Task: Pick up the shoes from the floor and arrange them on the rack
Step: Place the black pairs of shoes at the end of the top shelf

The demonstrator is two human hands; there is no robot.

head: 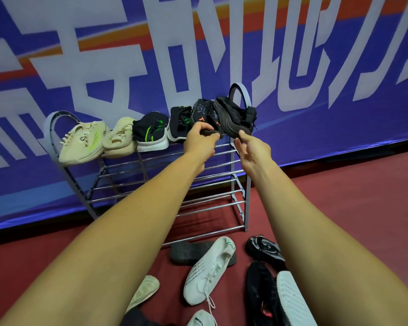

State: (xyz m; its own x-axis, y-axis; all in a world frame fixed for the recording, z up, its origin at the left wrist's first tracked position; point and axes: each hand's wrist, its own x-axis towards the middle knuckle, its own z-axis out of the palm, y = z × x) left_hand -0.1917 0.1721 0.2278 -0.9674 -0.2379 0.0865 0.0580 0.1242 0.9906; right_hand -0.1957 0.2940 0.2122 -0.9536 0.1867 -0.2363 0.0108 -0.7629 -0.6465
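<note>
A metal shoe rack (165,165) stands against the banner wall. On its top shelf sit two beige shoes (85,142), two black shoes with green marks (151,130) and, at the right end, two dark grey shoes with orange marks (231,114). My left hand (200,142) pinches the heel of the left dark grey shoe (203,111). My right hand (252,149) is just below the right dark grey shoe, fingers loosely spread, one fingertip touching its sole. On the floor lie a white sneaker (210,269), a black sole-up shoe (189,252) and other shoes.
Lower rack shelves are bare rails. Red floor in front holds a black patterned shoe (264,250), a black shoe (262,295), a white sole-up shoe (292,302), a beige shoe (144,290) and another white shoe (203,320).
</note>
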